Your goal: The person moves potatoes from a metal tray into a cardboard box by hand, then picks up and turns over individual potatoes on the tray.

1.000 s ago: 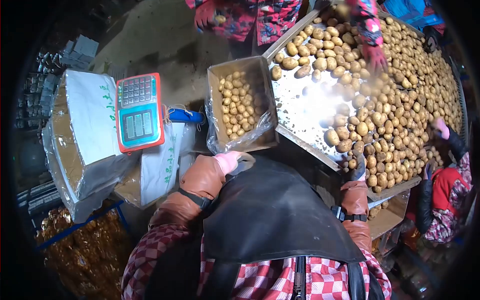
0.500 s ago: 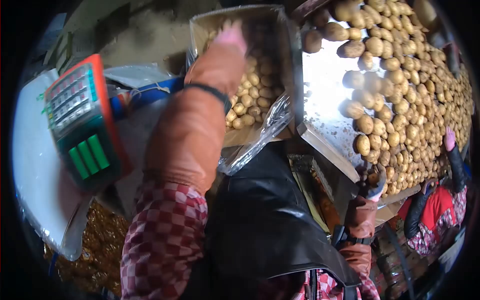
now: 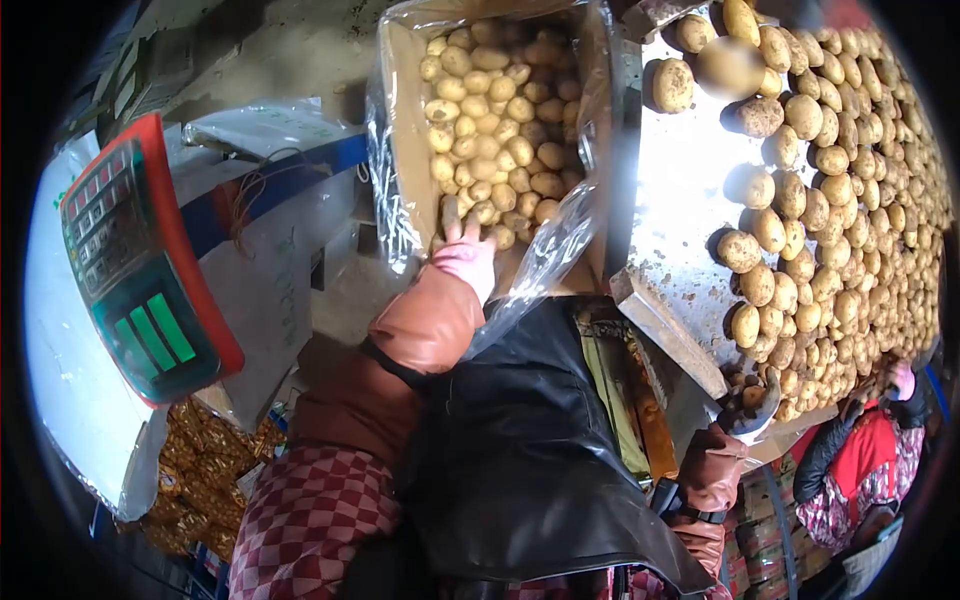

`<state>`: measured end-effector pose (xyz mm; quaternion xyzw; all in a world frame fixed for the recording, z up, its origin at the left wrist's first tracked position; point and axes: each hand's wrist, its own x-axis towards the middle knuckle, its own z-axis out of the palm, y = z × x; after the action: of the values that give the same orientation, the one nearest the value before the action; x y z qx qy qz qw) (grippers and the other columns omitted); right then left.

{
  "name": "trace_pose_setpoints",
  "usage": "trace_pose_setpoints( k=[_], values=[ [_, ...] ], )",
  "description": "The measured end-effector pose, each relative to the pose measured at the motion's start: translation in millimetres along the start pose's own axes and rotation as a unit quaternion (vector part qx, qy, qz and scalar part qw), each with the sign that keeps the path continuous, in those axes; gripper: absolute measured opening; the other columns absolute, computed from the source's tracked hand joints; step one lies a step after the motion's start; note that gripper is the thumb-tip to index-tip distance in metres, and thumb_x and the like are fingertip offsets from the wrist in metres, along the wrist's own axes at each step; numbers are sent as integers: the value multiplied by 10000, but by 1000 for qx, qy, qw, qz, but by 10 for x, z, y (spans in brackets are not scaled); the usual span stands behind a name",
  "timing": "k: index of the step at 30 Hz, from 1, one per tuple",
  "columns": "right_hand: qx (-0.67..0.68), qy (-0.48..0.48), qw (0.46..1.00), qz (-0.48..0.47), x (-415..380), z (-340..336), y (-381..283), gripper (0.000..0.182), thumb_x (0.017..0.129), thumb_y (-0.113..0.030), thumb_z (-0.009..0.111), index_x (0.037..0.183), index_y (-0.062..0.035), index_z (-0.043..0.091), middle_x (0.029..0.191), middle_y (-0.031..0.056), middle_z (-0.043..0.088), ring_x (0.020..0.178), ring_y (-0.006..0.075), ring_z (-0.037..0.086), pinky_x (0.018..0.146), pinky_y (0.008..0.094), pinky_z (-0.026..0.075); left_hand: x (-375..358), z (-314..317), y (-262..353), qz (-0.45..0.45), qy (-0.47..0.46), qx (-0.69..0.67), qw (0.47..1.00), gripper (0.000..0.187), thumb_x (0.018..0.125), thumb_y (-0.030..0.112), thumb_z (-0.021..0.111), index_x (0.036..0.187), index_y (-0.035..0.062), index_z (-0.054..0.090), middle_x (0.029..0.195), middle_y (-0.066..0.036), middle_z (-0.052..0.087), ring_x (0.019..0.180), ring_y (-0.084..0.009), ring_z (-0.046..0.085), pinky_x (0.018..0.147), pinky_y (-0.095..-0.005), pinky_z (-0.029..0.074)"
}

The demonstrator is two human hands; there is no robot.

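Observation:
My left hand, in a pink glove with darkened fingertips, reaches over the near side of a cardboard box lined with clear plastic. Its fingers are stretched out and touch the nearest potatoes inside. At the near corner of the sorting table, my right hand, also gloved, curls around small brownish potatoes. Part of its fingers is hidden. Many loose potatoes lie over the table beside it.
A scale display with an orange frame stands on the left. Netted sacks lie below it. A wooden rail edges the table. Another person in a red apron works at the table on the right.
My left hand has drawn back from the far end of the box to its near side, exposing the potatoes inside. My right hand stays at the table corner.

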<state>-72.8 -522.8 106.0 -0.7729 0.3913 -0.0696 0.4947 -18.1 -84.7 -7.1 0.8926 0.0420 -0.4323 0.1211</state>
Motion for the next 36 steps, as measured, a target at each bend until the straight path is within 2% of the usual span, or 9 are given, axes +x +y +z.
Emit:
trace_pose_setpoints(
  k=[11, 13, 17, 26, 28, 30, 32, 34, 36],
  values=[
    [2, -10, 1000, -12, -6, -66, 73, 407, 974, -315, 475, 1289, -59, 512, 894, 78, 595, 739, 172, 606, 620, 264, 519, -287, 67, 67, 59, -79, -116, 988, 360, 960, 220, 449, 1279, 112, 576, 1260, -175, 595, 1179, -377, 560, 997, -448, 446],
    [-32, -34, 997, -56, 5, -100, 132, 396, 974, -279, 473, 1301, -56, 503, 913, 82, 596, 750, 173, 608, 631, 267, 525, -472, -35, 165, -22, 32, -404, 914, 458, 965, 360, 516, 1323, 75, 539, 1190, -206, 620, 1146, -371, 578, 962, -450, 458],
    [-35, -76, 994, -67, 28, -183, 227, 392, 971, -176, 468, 1343, -51, 458, 968, 94, 597, 782, 180, 623, 625, 253, 526, -659, -63, 487, 69, 138, -213, 965, 732, 895, 458, 637, 1442, 50, 373, 1116, -222, 637, 1050, -397, 600, 905, -450, 484],
    [167, -91, 974, 121, 353, -303, 419, 349, 971, -328, 500, 1195, -61, 511, 877, 115, 586, 678, 234, 647, 529, 318, 543, -554, -42, 456, 233, 33, -148, 961, 350, 909, 100, 474, 1243, 36, 557, 1034, -193, 654, 949, -350, 640, 830, -450, 502],
    [113, -100, 986, 66, 230, -198, 283, 341, 983, -284, 479, 1241, -63, 503, 939, 104, 575, 677, 201, 630, 580, 343, 572, -289, 38, 227, 172, 87, -475, 859, 256, 972, 222, 447, 1039, 75, 645, 885, -148, 673, 869, -315, 656, 762, -436, 513],
    [111, -109, 988, -7, 221, -200, 374, 338, 939, -186, 546, 1245, -48, 502, 968, 99, 571, 682, 193, 631, 603, 335, 571, -149, -166, -292, 40, -13, -894, 445, 227, 966, 171, 496, 1029, 59, 683, 834, -101, 679, 827, -251, 652, 775, -393, 524],
    [-159, -79, 952, -250, 255, -213, 527, 460, 812, 5, 633, 1249, -18, 493, 954, 96, 586, 666, 160, 608, 613, 299, 553, -245, -251, -590, 28, 127, -860, 494, 239, 954, 189, 545, 1138, 60, 627, 943, -114, 667, 888, -246, 643, 821, -388, 513],
    [-16, -54, 971, -234, 60, -3, 237, 394, 862, -27, 590, 1247, -21, 505, 945, 92, 593, 672, 157, 607, 571, 273, 530, -339, -349, -778, -8, 410, -741, 531, 474, 930, 225, 643, 1355, 62, 514, 1160, -141, 644, 1011, -235, 625, 914, -376, 489],
    [171, -60, 983, -8, 138, -80, 315, 340, 920, -130, 582, 1246, -54, 521, 911, 87, 598, 661, 181, 627, 504, 259, 498, -443, -162, -929, -83, 441, -553, 702, 518, 925, 73, 610, 1407, 10, 428, 1318, -176, 548, 1188, -249, 532, 1021, -376, 415]
  ],
)
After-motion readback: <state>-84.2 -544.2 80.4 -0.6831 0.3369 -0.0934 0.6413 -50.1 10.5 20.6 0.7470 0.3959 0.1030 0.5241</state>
